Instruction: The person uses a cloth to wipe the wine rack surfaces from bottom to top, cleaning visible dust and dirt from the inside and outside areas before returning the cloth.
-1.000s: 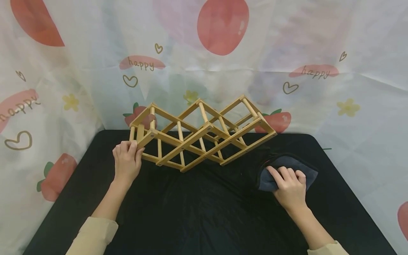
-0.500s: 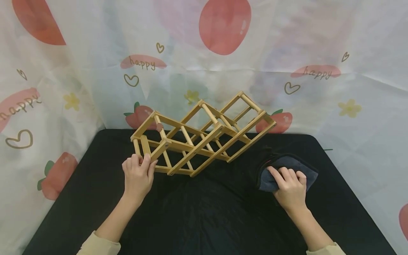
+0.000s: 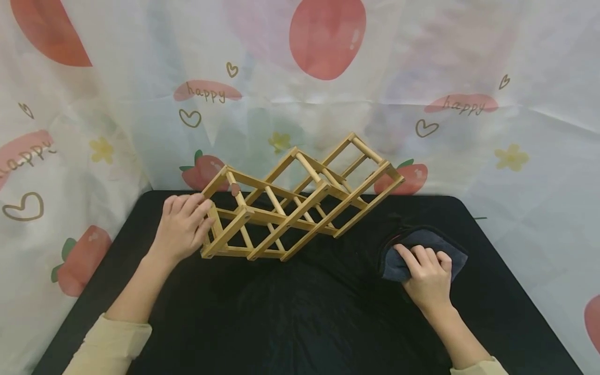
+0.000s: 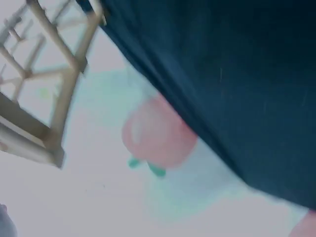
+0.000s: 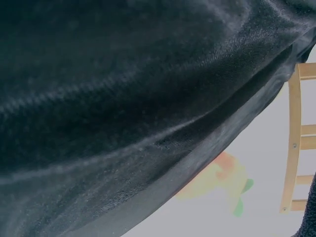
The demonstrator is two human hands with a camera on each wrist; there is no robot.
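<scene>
An accordion-style wooden lattice rack point(image 3: 289, 221) stands on the black-covered table, its right end angled up toward the back. At its left end is my left hand point(image 3: 183, 229), fingers extended and lightly bent beside the end frame. In the left wrist view, the rack's end slat point(image 4: 67, 96) shows with no fingers wrapped round it. My right hand point(image 3: 427, 284) grips a folded dark blue-grey cloth point(image 3: 455, 256) on the table, to the right of the rack. The right wrist view catches only a rack slat point(image 5: 295, 118) at its right edge.
Black fabric point(image 3: 300, 317) covers the table, slightly wrinkled in the middle. A white curtain point(image 3: 262, 47) printed with fruit, hearts and "happy" hangs close behind the table and at both sides.
My left hand first swung the rack's left end toward me and rightward, then released its grip and moved left and up along the end frame. The right hand and cloth stay put.
</scene>
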